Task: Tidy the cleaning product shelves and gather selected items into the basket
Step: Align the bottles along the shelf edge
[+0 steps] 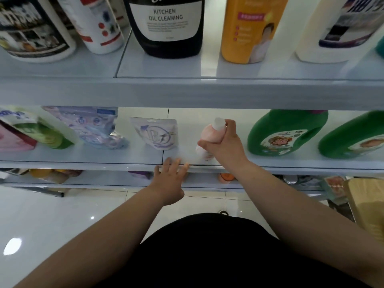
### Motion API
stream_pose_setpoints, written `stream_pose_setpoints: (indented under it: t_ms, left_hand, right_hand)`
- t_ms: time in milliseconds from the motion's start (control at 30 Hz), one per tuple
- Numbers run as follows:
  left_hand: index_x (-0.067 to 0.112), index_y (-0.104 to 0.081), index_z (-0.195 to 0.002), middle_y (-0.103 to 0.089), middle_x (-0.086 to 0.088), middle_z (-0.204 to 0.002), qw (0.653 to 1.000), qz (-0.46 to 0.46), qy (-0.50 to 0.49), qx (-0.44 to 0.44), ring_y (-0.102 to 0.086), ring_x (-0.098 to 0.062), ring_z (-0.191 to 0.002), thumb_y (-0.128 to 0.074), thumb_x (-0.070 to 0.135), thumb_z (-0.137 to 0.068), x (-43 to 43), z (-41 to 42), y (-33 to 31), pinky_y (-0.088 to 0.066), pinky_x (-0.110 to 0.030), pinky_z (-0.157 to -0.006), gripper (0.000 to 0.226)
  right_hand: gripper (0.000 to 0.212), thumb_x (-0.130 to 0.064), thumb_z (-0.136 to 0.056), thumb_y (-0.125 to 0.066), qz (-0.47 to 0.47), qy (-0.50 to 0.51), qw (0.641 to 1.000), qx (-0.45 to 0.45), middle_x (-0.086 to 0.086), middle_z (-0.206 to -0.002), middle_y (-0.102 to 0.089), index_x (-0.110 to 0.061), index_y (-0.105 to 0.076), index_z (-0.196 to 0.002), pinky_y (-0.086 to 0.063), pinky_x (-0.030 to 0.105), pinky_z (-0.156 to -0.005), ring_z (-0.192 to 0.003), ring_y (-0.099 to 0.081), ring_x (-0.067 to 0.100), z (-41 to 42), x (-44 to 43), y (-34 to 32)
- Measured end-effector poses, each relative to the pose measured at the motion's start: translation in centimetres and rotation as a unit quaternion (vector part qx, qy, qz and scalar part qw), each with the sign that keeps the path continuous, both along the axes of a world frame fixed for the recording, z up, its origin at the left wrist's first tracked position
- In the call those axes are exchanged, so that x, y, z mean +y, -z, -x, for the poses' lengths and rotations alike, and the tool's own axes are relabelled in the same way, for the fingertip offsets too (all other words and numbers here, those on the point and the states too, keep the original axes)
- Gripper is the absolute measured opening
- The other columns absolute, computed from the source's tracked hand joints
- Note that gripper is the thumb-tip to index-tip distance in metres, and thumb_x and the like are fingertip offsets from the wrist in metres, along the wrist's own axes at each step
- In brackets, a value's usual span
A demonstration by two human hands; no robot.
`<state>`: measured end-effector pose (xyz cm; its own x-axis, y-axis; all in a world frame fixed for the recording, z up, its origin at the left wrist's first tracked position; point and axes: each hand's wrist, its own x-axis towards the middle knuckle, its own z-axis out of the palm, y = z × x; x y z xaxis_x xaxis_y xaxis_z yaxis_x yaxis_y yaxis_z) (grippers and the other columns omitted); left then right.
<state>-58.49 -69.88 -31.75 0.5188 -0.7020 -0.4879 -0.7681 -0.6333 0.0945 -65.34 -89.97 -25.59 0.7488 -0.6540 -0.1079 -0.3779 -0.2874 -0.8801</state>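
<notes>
My right hand [223, 145] grips a small pink bottle [212, 134] with a white cap, standing on the middle shelf [83, 156]. Fingers and thumb wrap round its body. My left hand [169, 175] rests with straight fingers on the front edge of that shelf, just left of the bottle. A pale lilac pouch [158, 134] stands upright to the left of the bottle. Two green detergent jugs [284, 134] lie to the right. No basket is clearly in view.
The upper shelf [166, 67] carries a black kitchen oil cleaning bottle [166, 23], an orange bottle [249, 28] and white bottles. Refill bags [89, 125] sit at the middle shelf's left. A lower shelf holds small items. A wooden-looking object [367, 206] stands at right above the tiled floor.
</notes>
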Motion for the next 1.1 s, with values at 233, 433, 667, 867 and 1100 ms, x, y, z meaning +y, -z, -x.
stream_pose_setpoints:
  t_ms: [233, 433, 667, 867, 1100]
  left_hand:
    - [0.026, -0.001, -0.161, 0.006, -0.007, -0.169, 1.000, -0.022, 0.004, -0.022, 0.011, -0.039, -0.154, -0.056, 0.035, -0.092, -0.6, 0.4, 0.2, -0.011, -0.065, -0.122, 0.089]
    - [0.023, 0.002, -0.163, 0.008, -0.009, -0.171, 0.999, -0.038, 0.000, -0.009, 0.009, -0.040, -0.156, -0.053, 0.031, -0.096, -0.8, 1.0, -0.7, -0.011, -0.063, -0.123, 0.087]
    - [0.021, -0.019, -0.159, -0.025, -0.009, -0.163, 0.998, -0.019, 0.043, -0.029, -0.023, -0.038, -0.148, -0.052, 0.031, -0.094, 1.7, 2.3, -2.0, -0.026, -0.060, -0.118, 0.073]
    - [0.015, -0.048, -0.133, -0.055, -0.011, -0.131, 0.997, 0.070, 0.024, -0.009, -0.050, -0.032, -0.124, -0.052, 0.031, -0.093, 3.6, 3.9, -2.9, -0.047, -0.048, -0.102, 0.043]
    - [0.017, -0.047, -0.144, -0.053, -0.009, -0.141, 0.990, 0.120, 0.028, 0.071, -0.051, -0.030, -0.127, -0.052, 0.035, -0.097, 2.9, 7.9, -1.8, -0.049, -0.041, -0.095, 0.050]
  right_hand:
    - [0.078, -0.042, -0.071, -0.089, 0.056, -0.001, 0.998, 0.008, 0.000, -0.121, -0.050, -0.042, -0.023, -0.112, -0.041, 0.031, -0.079, -0.102, -0.054, 0.023, -1.8, -0.6, 1.4]
    - [0.074, -0.038, -0.078, -0.087, 0.054, 0.008, 0.998, -0.001, 0.000, -0.119, -0.040, -0.029, -0.027, -0.120, -0.040, 0.032, -0.082, -0.101, -0.049, 0.022, -2.9, 0.9, 1.8]
    - [0.077, -0.031, -0.089, -0.073, 0.034, 0.011, 0.999, 0.035, 0.009, -0.140, -0.041, -0.023, -0.024, -0.147, -0.041, 0.033, -0.093, -0.116, -0.050, 0.023, -1.1, 1.8, 1.6]
    - [0.034, -0.028, -0.095, -0.061, 0.116, -0.117, 0.967, 0.195, 0.006, -0.122, -0.064, -0.017, -0.061, -0.127, -0.044, 0.030, -0.086, -0.114, -0.062, 0.027, 5.9, 4.3, 2.5]
    - [0.032, -0.038, -0.096, -0.058, 0.211, -0.223, 0.898, 0.314, -0.002, -0.119, -0.065, -0.025, -0.060, -0.125, -0.051, 0.037, -0.085, -0.110, -0.061, 0.024, 14.4, 6.7, 2.2]
